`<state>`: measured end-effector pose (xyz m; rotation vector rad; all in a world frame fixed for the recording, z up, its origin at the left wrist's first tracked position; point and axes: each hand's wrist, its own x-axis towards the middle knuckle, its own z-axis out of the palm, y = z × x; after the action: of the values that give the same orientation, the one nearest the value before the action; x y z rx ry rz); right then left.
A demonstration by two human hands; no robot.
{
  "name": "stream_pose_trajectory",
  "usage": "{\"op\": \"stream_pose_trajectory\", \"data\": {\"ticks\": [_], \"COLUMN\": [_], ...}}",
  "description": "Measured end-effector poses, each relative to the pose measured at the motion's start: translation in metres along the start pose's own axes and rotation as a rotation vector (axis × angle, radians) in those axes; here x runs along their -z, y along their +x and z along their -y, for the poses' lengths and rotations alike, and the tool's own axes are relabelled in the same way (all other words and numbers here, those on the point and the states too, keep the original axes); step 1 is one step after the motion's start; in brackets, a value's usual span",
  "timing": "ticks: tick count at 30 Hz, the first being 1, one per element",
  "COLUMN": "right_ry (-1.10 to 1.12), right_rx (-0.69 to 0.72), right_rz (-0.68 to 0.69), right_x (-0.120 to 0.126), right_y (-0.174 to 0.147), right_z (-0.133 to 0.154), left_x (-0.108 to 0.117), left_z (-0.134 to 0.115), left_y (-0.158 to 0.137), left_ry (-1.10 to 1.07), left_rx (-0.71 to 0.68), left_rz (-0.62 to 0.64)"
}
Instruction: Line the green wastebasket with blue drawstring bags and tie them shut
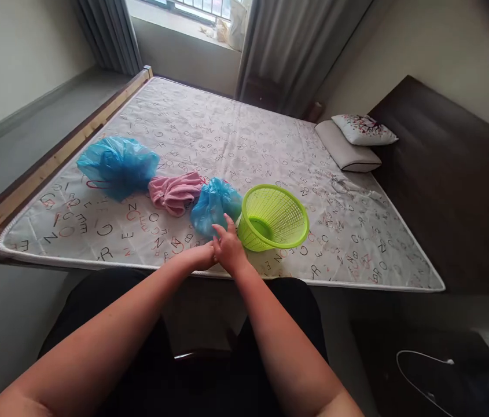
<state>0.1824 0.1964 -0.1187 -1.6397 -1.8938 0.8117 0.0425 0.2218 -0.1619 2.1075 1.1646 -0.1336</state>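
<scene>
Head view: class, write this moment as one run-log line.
left hand: beside right hand | right hand: near smaller blue bag | green basket: right of that bag | pink cloth: left of that bag

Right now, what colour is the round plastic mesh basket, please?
The round plastic mesh basket is lime green, shown in the head view.

A mattress (209, 124) printed with scattered black and red letters and edged in white piping carries the things. Along its near side, from left to right, lie a large crumpled blue bag (118, 165), a bunched pink cloth (175, 193), a smaller blue bag (216, 200) and a green basket (250, 236) of open mesh. The cloth lies between the bags; the basket stands just beside the smaller one. Toward the far right corner rests a beige pillow (342, 150), with a patterned cushion (363, 130) on top.
</scene>
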Motion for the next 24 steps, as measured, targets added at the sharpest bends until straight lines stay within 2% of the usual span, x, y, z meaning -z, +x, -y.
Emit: {"op": "stream_pose_trajectory", "data": {"ticks": [2, 3, 5, 7, 10, 13, 15, 18, 21, 23, 24], "right_ry": [0.025, 0.043, 0.074, 0.096, 0.144, 0.184, 0.165, 0.085, -0.002, -0.044, -0.053], "right_rx": [-0.239, -0.314, -0.353, -0.326, -0.22, 0.046, 0.189, 0.273, 0.291, 0.3, 0.305], "right_rz": [0.134, 0.171, 0.223, 0.265, 0.326, 0.372, 0.434, 0.62, 0.797, 0.802, 0.757], "right_x": [-0.015, -0.018, -0.017, -0.013, -0.011, -0.019, -0.028, -0.04, -0.041, -0.034, -0.029], "right_y": [0.013, 0.019, 0.028, 0.032, 0.033, 0.029, 0.023, 0.014, 0.008, 0.009, 0.01], "right_z": [-0.007, -0.012, -0.022, -0.028, -0.028, -0.021, -0.015, -0.009, -0.008, -0.008, -0.007], "left_x": [0.006, 0.012, 0.028, 0.047, 0.066, 0.067, 0.059, 0.046, 0.04, 0.038, 0.037], "left_z": [0.005, 0.009, 0.02, 0.032, 0.046, 0.048, 0.044, 0.036, 0.035, 0.039, 0.041], "left_y": [0.001, 0.0, -0.004, -0.011, -0.016, -0.015, -0.014, -0.013, -0.012, -0.01, -0.008], "left_ry": [0.017, 0.027, 0.051, 0.044, -0.129, -0.357, -0.395, -0.283, -0.104, -0.007, 0.025], "left_rx": [0.041, 0.079, 0.155, 0.209, 0.278, 0.339, 0.372, 0.371, 0.317, 0.31, 0.305], "left_rz": [0.067, 0.096, 0.111, 0.065, -0.169, -0.446, -0.519, -0.5, -0.396, -0.282, -0.224]}}
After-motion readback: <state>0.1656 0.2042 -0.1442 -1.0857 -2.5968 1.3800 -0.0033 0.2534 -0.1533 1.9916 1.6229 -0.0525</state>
